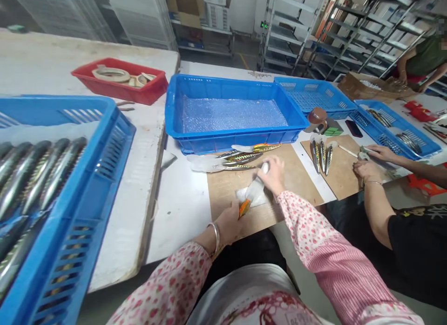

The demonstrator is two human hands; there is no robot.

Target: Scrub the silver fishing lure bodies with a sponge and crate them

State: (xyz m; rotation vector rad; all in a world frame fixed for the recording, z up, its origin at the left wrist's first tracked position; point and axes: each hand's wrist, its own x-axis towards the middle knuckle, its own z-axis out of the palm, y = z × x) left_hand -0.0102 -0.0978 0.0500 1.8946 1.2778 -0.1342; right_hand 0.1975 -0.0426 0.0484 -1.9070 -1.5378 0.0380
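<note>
My left hand (pixel 228 222) is closed on the orange end of a fishing lure (pixel 245 206) lying over a brown board (pixel 296 180). My right hand (pixel 274 175) is closed on the lure's other end, which is wrapped in a white cloth or clear sleeve (pixel 254 192). Just beyond my hands, several shiny gold-green lures (pixel 244 156) lie in a row on the board, some in clear sleeves. Behind them stands a blue crate (pixel 230 111) lined with bubble wrap.
A blue crate (pixel 101 176) full of silvery lures sits at my left. A red tray (pixel 120 80) holds tape rolls. To my right, another person's hands (pixel 370 164) work at a second board with three lures (pixel 321 153). More blue crates (pixel 316 96) and shelving lie behind.
</note>
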